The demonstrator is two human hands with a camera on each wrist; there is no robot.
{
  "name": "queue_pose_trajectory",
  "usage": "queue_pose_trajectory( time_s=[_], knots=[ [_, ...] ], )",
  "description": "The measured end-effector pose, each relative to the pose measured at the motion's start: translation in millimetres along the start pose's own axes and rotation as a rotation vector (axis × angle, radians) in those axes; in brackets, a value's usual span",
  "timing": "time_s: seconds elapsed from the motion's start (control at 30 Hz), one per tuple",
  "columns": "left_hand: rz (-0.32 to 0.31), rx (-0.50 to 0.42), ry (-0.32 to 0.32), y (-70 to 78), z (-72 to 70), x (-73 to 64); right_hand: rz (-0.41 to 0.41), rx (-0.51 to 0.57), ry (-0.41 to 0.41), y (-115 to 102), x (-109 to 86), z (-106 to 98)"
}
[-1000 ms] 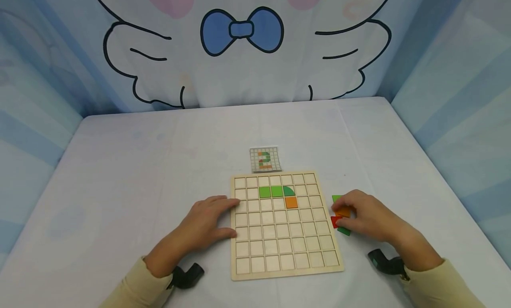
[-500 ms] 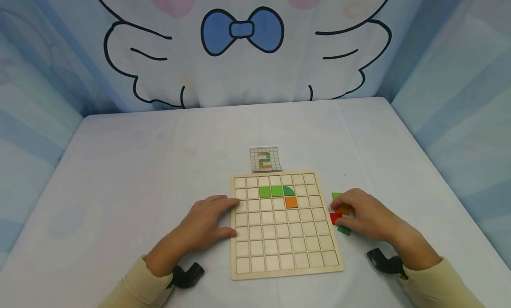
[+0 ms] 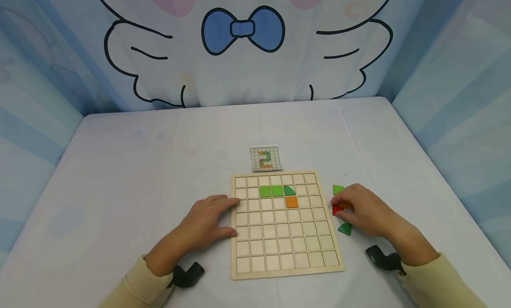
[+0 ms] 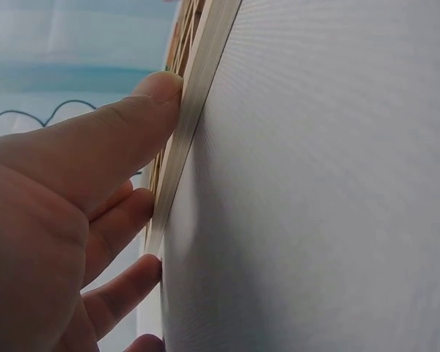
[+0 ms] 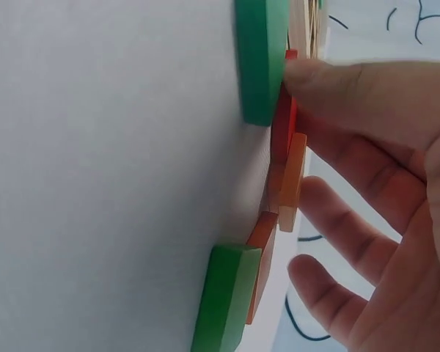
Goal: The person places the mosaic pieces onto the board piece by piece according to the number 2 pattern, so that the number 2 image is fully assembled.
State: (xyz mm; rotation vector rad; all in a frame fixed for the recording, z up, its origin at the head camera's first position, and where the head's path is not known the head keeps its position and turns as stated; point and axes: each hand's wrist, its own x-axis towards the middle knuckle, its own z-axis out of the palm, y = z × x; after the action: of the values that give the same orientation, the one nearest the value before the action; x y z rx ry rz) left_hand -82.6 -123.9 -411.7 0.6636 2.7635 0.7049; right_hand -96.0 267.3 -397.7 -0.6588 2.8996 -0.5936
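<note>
My left hand (image 3: 209, 219) rests against the left edge of a wooden grid board (image 3: 287, 274), its thumb and fingertips touching the rim. On the board lie two light green square tiles (image 3: 271, 191), a dark green quarter-round tile (image 3: 288, 191) and an orange square tile (image 3: 292, 202). Right of the board, my right hand (image 3: 369, 212) pinches a red tile (image 3: 337, 210) between thumb and index finger. Orange tiles (image 5: 291, 187) lie beside the red one, partly hidden under the fingers in the head view. A light green tile (image 3: 338, 189) and a dark green quarter-round tile (image 3: 345, 229) flank them.
A small pattern card (image 3: 265, 159) with a coloured figure on a grid lies just behind the board. White cloth covers the table (image 3: 159, 166). Printed curtains (image 3: 247, 77) enclose the back and sides.
My right hand has slid away from me with the red tile, and the light green tile has shifted the same way. The dark green quarter-round tile now shows more fully. My left hand stays put.
</note>
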Motion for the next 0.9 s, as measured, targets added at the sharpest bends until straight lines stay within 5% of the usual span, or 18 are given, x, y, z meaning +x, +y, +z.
queue_pose_trajectory(
  time_s=[0.9],
  knots=[
    [0.019,-0.009,0.010,-1.2,-0.5,-0.1,0.001,-0.050,0.003,-10.2,9.4,-2.7]
  ],
)
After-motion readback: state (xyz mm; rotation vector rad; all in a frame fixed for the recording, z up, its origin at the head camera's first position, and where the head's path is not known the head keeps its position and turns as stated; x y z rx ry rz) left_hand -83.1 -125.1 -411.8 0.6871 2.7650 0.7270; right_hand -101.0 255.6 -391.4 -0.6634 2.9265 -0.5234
